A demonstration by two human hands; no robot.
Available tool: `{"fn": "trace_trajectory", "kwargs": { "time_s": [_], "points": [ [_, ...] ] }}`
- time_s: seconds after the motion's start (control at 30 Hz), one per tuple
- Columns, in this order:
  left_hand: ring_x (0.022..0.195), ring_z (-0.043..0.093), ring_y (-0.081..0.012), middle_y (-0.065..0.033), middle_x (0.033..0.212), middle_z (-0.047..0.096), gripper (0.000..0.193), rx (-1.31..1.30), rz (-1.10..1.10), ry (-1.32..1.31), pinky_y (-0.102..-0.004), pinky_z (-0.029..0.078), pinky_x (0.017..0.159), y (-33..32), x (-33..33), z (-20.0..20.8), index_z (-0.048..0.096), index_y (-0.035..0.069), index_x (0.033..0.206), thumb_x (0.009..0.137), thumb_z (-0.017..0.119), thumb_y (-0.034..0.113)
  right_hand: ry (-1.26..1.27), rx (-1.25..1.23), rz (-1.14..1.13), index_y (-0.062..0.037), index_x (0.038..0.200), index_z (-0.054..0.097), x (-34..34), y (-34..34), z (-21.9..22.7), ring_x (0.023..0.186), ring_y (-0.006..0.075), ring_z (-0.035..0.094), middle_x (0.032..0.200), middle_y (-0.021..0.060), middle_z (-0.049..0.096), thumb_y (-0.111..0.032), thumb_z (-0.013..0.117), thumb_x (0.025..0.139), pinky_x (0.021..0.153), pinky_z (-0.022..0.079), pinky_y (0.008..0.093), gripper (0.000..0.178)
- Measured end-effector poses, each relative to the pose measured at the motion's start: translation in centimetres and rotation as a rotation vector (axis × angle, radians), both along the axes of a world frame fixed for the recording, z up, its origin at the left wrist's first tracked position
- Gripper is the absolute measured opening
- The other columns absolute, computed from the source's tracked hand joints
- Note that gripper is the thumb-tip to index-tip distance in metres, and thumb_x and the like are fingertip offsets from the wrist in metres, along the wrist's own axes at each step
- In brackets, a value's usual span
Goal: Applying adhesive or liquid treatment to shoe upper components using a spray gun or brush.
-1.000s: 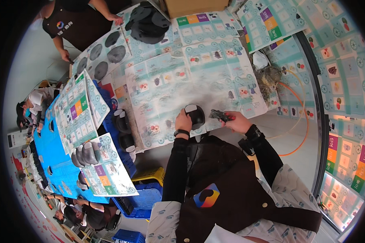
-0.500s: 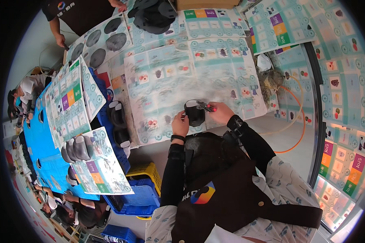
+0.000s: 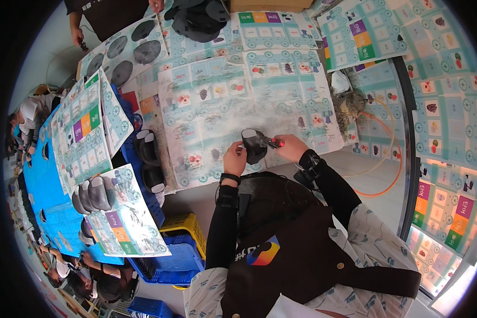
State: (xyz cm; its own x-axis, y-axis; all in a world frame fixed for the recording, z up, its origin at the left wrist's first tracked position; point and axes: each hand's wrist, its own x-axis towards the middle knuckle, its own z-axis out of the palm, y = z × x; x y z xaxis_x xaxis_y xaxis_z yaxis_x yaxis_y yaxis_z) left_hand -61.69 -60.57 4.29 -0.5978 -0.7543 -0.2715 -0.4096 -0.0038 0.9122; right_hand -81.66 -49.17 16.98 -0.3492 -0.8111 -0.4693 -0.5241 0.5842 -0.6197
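Note:
My left hand (image 3: pixel 234 159) grips the left side of a dark, rounded, cup-like piece (image 3: pixel 254 150) with a pale patch at its top left; its exact kind I cannot make out. On the other side, my right hand (image 3: pixel 293 149) is closed around a small tool (image 3: pixel 274 143) with a red and black handle. The tool's dark tip is against or very close to the piece's right side. Both hands are over the near edge of a paper-covered table (image 3: pixel 206 122), whose printed sheets carry dark smudges.
Similar dark pieces sit on a sheet (image 3: pixel 138 228) at the left and in a blue crate (image 3: pixel 152 204). Flat dark ovals (image 3: pixel 147 52) and a black pile (image 3: pixel 199 21) lie at the back. An orange hose (image 3: pixel 392 164) hangs at right. A co-worker (image 3: pixel 111 16) stands far left.
The dark piece has turned in my left hand, and more of its greyish side shows. My right hand keeps the tool at its right side. The whole view has shifted slightly.

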Motion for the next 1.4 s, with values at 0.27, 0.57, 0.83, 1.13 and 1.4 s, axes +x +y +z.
{"fn": "trace_trajectory", "kwargs": {
  "time_s": [0.27, 0.57, 0.83, 1.13, 1.4],
  "points": [
    [0.073, 0.073, -0.0213, -0.0112, 0.085, 0.072, 0.029, -0.056, -0.022, -0.012, -0.0335, 0.056, 0.064, 0.1, -0.2, 0.7, 0.065, 0.002, 0.119, 0.091, 0.065, 0.013, 0.010, -0.096, -0.067, -0.0018, 0.104, 0.064, -0.1, -0.4, 0.5, 0.088, 0.0460, 0.060, 0.091, 0.0252, 0.065, -0.019, 0.062, 0.082, 0.075, 0.048, 0.0471, 0.029],
    [0.076, 0.073, -0.0222, -0.0109, 0.088, 0.073, 0.031, -0.028, -0.009, -0.029, -0.0346, 0.057, 0.067, 0.3, -0.2, 1.3, 0.065, 0.004, 0.120, 0.091, 0.066, 0.014, -0.047, 0.064, 0.020, -0.0023, 0.107, 0.065, 0.1, 2.0, 1.1, 0.086, 0.0441, 0.062, 0.089, 0.0233, 0.066, -0.019, 0.062, 0.082, 0.073, 0.048, 0.0458, 0.030],
    [0.076, 0.073, -0.0227, -0.0113, 0.088, 0.073, 0.030, -0.087, 0.011, -0.046, -0.0351, 0.057, 0.068, 0.4, 0.1, 0.2, 0.065, 0.004, 0.119, 0.091, 0.065, 0.014, -0.133, -0.016, -0.035, -0.0014, 0.107, 0.065, -0.1, 2.8, 0.6, 0.074, 0.0363, 0.060, 0.082, 0.0207, 0.066, -0.017, 0.065, 0.083, 0.072, 0.048, 0.0412, 0.028],
    [0.078, 0.073, -0.0212, -0.0124, 0.090, 0.073, 0.029, -0.019, 0.051, -0.054, -0.0333, 0.057, 0.068, 0.6, 0.5, -0.7, 0.066, 0.004, 0.120, 0.092, 0.064, 0.015, -0.128, 0.026, -0.001, -0.0037, 0.111, 0.067, 1.1, 2.5, 1.4, 0.092, 0.0435, 0.063, 0.096, 0.0236, 0.068, -0.016, 0.060, 0.081, 0.080, 0.050, 0.0423, 0.034],
    [0.082, 0.071, -0.0276, -0.0132, 0.092, 0.073, 0.028, 0.055, 0.079, -0.065, -0.0383, 0.056, 0.074, 0.8, 0.3, 0.0, 0.068, 0.006, 0.116, 0.090, 0.065, 0.015, -0.347, 0.137, -0.039, -0.0024, 0.111, 0.066, 1.2, 3.2, 0.9, 0.079, 0.0389, 0.060, 0.086, 0.0198, 0.068, -0.015, 0.064, 0.079, 0.075, 0.050, 0.0406, 0.035]
  ]
}}
